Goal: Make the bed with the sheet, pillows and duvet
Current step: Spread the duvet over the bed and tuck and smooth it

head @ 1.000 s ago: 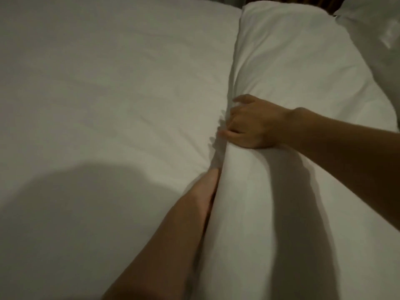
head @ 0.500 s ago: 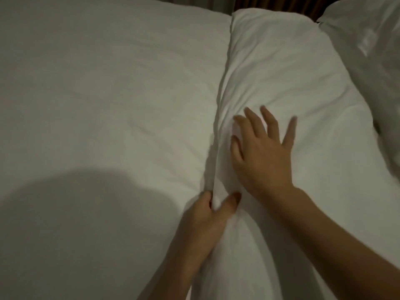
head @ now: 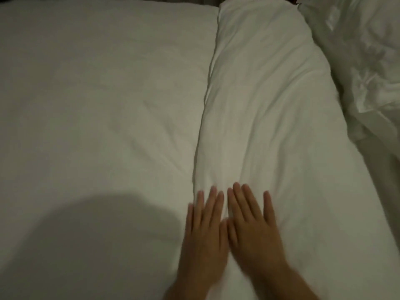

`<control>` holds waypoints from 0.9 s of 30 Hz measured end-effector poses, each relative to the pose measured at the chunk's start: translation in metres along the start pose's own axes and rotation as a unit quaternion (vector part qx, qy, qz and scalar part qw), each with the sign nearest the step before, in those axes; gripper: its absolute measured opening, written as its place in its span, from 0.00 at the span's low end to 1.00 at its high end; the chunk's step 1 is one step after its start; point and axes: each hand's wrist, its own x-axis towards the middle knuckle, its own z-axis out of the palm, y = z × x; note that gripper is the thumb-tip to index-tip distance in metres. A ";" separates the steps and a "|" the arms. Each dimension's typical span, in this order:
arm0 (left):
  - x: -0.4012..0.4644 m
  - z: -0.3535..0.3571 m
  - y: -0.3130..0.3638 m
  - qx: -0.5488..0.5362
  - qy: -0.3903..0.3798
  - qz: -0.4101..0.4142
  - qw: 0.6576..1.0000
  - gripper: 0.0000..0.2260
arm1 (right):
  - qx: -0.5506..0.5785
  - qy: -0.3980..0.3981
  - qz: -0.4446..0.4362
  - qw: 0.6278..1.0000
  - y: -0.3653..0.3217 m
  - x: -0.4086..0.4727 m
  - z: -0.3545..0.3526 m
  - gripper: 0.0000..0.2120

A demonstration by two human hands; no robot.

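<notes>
Flat white sheet [head: 97, 105] laid; left hand [head: 203, 232], right hand [head: 253, 230] press folded white duvet [head: 259, 115] edge, fingers straight (crumpled white pillows [head: 363, 50] unplaced)

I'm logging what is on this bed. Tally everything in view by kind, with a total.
Bare hands pressed flat: 2, the left hand and the right hand
Smooth white flat sheet: 1
Thick white folded duvet: 1
Crumpled white bedding at the far right, kind unclear: 1
Total: 5
</notes>
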 end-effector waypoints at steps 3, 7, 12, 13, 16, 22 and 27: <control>-0.082 -0.004 0.008 0.042 -0.061 -0.004 0.997 0.22 | -0.011 -0.005 -0.022 1.000 -0.029 -0.070 0.006 0.29; -0.164 -0.026 0.023 0.072 -0.105 -0.027 0.991 0.21 | -0.008 0.004 -0.038 0.999 -0.058 -0.154 0.013 0.27; -0.232 -0.075 0.033 0.021 -0.176 0.035 0.983 0.21 | 0.043 0.019 -0.039 0.998 -0.094 -0.231 0.005 0.20; -0.238 -0.087 0.028 0.009 -0.171 0.045 0.984 0.18 | 0.058 0.004 -0.039 0.998 -0.101 -0.240 -0.003 0.17; -0.230 -0.108 0.001 0.008 -0.091 0.009 0.996 0.13 | 0.151 -0.082 0.000 0.985 -0.112 -0.229 -0.027 0.12; -0.184 -0.133 -0.085 0.083 -0.114 -0.061 0.988 0.23 | 0.198 0.058 0.053 0.977 -0.118 -0.098 -0.017 0.20; -0.153 -0.162 -0.176 0.167 -0.136 -0.035 0.976 0.23 | 0.021 -0.027 0.011 0.999 -0.238 -0.056 0.060 0.26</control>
